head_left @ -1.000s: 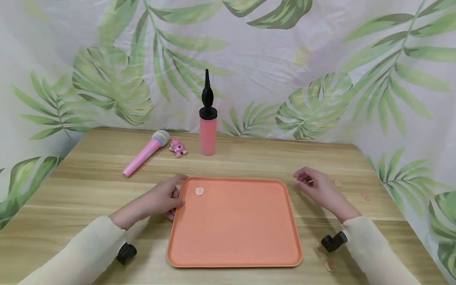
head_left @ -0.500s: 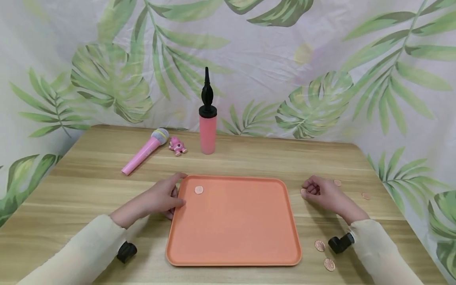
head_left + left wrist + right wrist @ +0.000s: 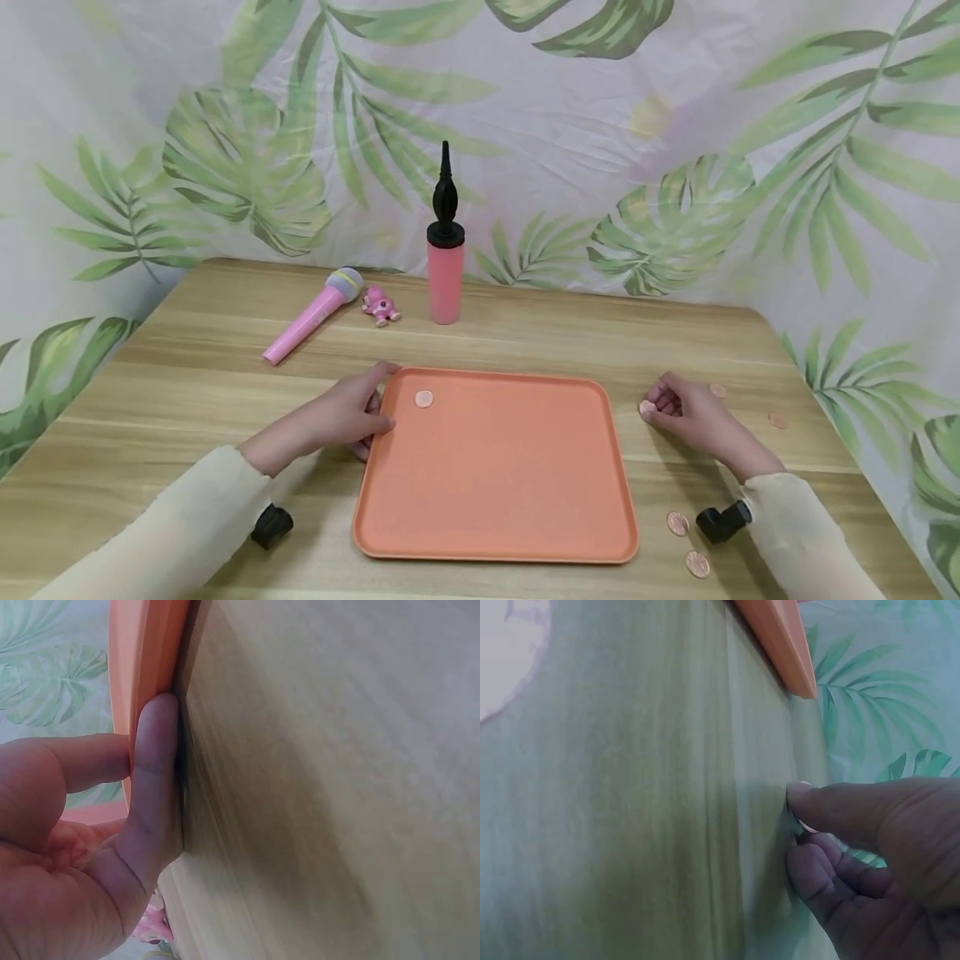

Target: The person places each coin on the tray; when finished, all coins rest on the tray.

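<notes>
In the head view, my left hand (image 3: 348,414) holds the left rim of an orange rectangular tray (image 3: 495,475), with the thumb on the rim. The left wrist view shows its fingers (image 3: 154,742) along the tray's outer wall (image 3: 154,645), low by the table. Near the tray's upper left corner lies a copper-coloured coin (image 3: 423,399). Right of the tray, my right hand (image 3: 690,412) pinches another coin (image 3: 647,407) between thumb and fingers, close over the table. In the right wrist view only a thin edge of that coin (image 3: 805,826) shows beside the thumb.
Two coins (image 3: 697,564) lie near the right sleeve, and two more (image 3: 777,421) sit beyond the right hand. At the back of the wooden table (image 3: 540,333) are a pink microphone (image 3: 307,323), a small pink figurine (image 3: 380,306) and an upright pink-and-black hand pump (image 3: 445,275).
My right hand has come down and slightly right, its fingers closing on the coin beside the tray. The left hand keeps its hold on the rim. The head view has shifted slightly.
</notes>
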Tool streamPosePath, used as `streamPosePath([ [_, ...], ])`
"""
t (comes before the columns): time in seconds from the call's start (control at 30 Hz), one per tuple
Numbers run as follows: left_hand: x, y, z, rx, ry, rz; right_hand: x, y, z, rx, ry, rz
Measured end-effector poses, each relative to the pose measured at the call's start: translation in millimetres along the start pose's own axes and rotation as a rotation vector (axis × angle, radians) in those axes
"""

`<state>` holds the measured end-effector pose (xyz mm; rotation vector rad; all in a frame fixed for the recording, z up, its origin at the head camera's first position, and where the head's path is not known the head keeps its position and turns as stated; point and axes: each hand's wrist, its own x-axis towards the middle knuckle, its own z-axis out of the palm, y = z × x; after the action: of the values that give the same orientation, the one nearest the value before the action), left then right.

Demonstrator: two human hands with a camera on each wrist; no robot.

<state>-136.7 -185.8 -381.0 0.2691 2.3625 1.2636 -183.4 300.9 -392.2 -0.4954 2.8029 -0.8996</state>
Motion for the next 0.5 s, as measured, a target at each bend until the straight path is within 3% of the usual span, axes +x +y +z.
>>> streamPosePath([
  [0.27, -1.1, 0.6, 0.4, -0.026, -0.007, -0.004, -1.2, -1.9, -0.4, 0.015, 0.045, -0.024],
  [0.5, -0.4, -0.4, 2.1, -0.026, 0.005, -0.010, 3.6, -3.4, 1.8, 0.148, 0.061, 0.046],
])
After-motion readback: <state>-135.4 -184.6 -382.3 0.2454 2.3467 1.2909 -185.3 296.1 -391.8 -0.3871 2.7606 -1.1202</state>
